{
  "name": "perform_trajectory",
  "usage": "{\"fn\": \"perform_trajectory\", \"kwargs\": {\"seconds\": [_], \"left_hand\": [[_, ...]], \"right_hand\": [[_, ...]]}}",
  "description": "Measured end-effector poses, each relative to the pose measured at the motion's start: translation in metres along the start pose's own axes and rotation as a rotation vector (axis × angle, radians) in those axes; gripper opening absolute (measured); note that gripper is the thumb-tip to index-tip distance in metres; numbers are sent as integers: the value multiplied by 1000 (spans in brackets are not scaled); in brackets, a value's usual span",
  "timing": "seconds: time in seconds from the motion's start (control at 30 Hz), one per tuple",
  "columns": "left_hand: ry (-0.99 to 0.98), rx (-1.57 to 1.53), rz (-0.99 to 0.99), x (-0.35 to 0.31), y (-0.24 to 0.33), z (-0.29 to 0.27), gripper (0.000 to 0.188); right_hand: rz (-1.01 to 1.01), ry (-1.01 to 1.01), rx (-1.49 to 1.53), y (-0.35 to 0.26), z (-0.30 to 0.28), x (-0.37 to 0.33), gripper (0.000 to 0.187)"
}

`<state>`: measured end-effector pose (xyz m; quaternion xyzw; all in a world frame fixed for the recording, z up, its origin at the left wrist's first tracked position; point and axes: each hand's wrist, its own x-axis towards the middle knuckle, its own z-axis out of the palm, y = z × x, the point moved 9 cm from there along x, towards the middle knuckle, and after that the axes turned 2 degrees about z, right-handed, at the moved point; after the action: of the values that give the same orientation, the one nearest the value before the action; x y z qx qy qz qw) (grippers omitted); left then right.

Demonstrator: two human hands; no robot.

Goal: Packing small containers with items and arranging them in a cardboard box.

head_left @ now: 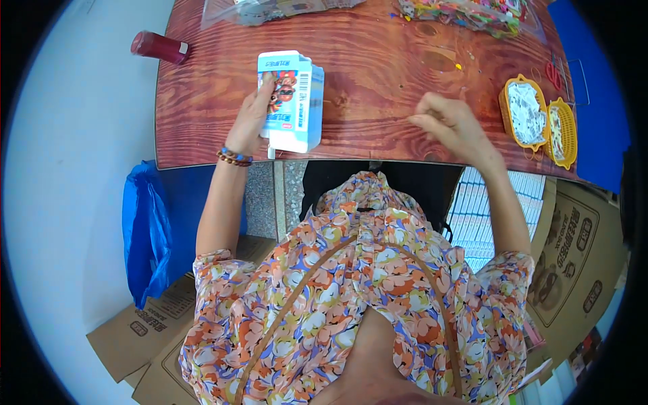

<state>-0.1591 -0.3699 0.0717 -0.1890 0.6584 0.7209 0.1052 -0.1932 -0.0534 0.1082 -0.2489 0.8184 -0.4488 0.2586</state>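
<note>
My left hand [254, 116] grips a small light-blue and white printed carton [287, 91] at the table's near edge, left of the middle. Its thumb lies across the carton's picture side; the other fingers are hidden behind it. Further light-blue cartons [317, 101] show close against the right side, apparently in one stack. Over the right half of the table, apart from the cartons, is my right hand [451, 125]. Its fingers are curled in with the thumb towards them, and whether anything small is inside cannot be seen.
Two yellow baskets, one with white paper slips [526, 111], stand at the right edge by red-handled scissors [555, 74]. Clear bags of small colourful pieces [466, 13] lie at the far side. A dark red bottle [158, 47] lies at left; a blue bag [147, 233] hangs below.
</note>
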Motion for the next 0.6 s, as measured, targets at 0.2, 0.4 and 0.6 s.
{"fn": "perform_trajectory", "kwargs": {"seconds": [0.2, 0.4, 0.6], "left_hand": [[42, -227, 123, -3, 16, 43, 54], [35, -605, 131, 0, 20, 56, 62], [9, -670, 36, -15, 24, 64, 67]], "right_hand": [[-119, 230, 365, -49, 55, 33, 37], [15, 320, 689, -29, 87, 27, 62], [10, 126, 711, -32, 112, 66, 65]]}}
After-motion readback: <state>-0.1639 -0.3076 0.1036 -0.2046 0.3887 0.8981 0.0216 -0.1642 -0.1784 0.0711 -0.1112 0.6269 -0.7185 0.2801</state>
